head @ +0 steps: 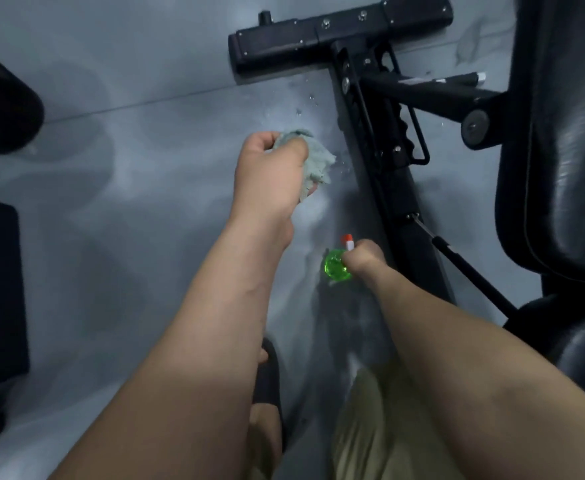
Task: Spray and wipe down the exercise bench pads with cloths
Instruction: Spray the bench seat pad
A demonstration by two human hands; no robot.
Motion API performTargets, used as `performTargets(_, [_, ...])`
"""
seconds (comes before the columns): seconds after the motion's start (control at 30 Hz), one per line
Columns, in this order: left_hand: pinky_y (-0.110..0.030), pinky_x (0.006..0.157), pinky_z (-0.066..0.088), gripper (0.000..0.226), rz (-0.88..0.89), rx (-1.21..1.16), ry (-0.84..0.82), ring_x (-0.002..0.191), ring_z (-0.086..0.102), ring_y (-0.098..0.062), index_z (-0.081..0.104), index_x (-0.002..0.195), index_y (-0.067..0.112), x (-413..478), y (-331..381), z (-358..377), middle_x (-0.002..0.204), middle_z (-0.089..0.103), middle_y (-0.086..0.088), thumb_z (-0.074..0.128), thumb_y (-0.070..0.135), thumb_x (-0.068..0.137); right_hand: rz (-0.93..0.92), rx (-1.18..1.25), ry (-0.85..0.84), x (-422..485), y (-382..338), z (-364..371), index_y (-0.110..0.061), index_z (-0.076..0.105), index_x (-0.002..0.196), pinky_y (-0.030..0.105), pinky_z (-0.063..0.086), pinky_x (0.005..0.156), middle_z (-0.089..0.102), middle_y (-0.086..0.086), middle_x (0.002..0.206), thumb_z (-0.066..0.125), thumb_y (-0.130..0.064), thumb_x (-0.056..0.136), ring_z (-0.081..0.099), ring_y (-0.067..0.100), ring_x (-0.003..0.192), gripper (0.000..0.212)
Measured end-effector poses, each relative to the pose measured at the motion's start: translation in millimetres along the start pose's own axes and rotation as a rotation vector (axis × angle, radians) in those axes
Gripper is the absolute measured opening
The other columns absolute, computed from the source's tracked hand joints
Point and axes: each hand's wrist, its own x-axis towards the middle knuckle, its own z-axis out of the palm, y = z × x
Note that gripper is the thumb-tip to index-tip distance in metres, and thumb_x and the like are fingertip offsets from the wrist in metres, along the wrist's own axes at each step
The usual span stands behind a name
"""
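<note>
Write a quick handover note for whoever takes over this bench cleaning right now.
Left hand: grips a bunched cloth over the floor, clear of the pad.
Right hand: grips the green spray bottle, low beside the bench frame.
Bench pad: at the right edge, neither hand on it.
Done: droplets lie on the floor; whether the pad was sprayed, cannot tell.
Left: wipe the pads.

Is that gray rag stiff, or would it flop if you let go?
Probably flop. The cloth is bunched in the left hand with loose folds hanging out, so it looks soft and light. It would likely crumple where it lands, not roll.
</note>
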Motion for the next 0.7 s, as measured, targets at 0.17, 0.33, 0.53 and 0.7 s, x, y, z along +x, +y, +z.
performTargets(0.17, [-0.051, 0.083, 0.061, 0.014, 0.019, 0.043, -0.071, 0.082, 0.068, -0.027, 0.06, 0.091, 0.014, 4, 19, 11, 0.081, 0.07, -0.007, 0.053, 0.001, 0.091, 0.017, 0.022, 0.141, -7, -35, -22, -0.006, 0.051, 0.138, 0.04, 0.046, 0.103, 0.053, 0.019, 0.14, 0.057, -0.039, 0.093, 0.054, 0.039, 0.127, 0.056])
performTargets(0.33, [-0.038, 0.067, 0.053, 0.027, 0.055, -0.069, -0.121, 0.078, 0.066, -0.031, 0.073, 0.09, 0.006, 11, 40, 2, 0.091, 0.073, -0.017, 0.052, 0.011, 0.074, -0.43, 0.716, 0.102, -62, -119, -83, -0.012, 0.067, 0.092, 0.033, 0.048, 0.074, 0.065, 0.001, 0.084, 0.052, -0.025, 0.097, 0.06, 0.021, 0.086, 0.021])
performTargets(0.53, [-0.031, 0.061, 0.046, 0.022, 0.075, -0.217, -0.165, 0.071, 0.062, -0.025, 0.064, 0.094, 0.005, 14, 52, -4, 0.084, 0.065, -0.013, 0.048, 0.013, 0.081, -0.708, 0.89, -0.201, -130, -138, -130, -0.021, 0.069, 0.101, 0.032, 0.054, 0.076, 0.069, -0.002, 0.089, 0.062, -0.042, 0.093, 0.066, 0.014, 0.084, 0.024])
performTargets(0.7, [-0.035, 0.065, 0.051, 0.007, 0.239, -0.019, -0.266, 0.064, 0.06, -0.02, 0.056, 0.082, 0.015, -1, 54, 0, 0.069, 0.062, -0.005, 0.059, 0.009, 0.084, -0.802, 0.755, -0.023, -144, -126, -151, -0.016, 0.068, 0.086, 0.031, 0.049, 0.07, 0.066, -0.011, 0.07, 0.069, -0.017, 0.088, 0.06, 0.005, 0.067, 0.003])
